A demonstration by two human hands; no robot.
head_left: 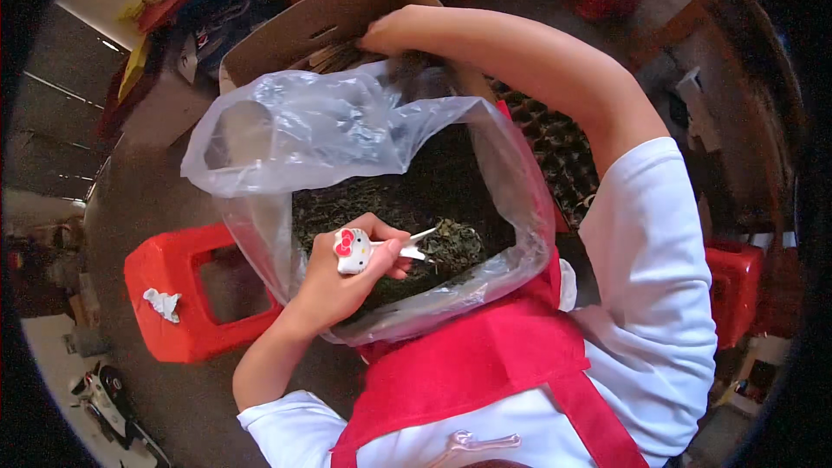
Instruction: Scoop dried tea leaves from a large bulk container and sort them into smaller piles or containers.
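Observation:
A large clear plastic bag stands open in front of me, full of dark dried leaves. Over it, my left hand is closed round a small white two-pronged tool. A white cat-face piece with a red bow shows at the back of that hand. By the prongs lies a paler clump of dried leaves; contact is unclear. Beyond the bag, my right hand reaches down into a cardboard box, at thin brown pieces. Its fingers are blurred and partly hidden.
On the left stands a red plastic stool with a crumpled white scrap on top. Another red stool is at the right. A dark tray with rows of cups lies beneath my right arm. Red items and small boxes stand behind.

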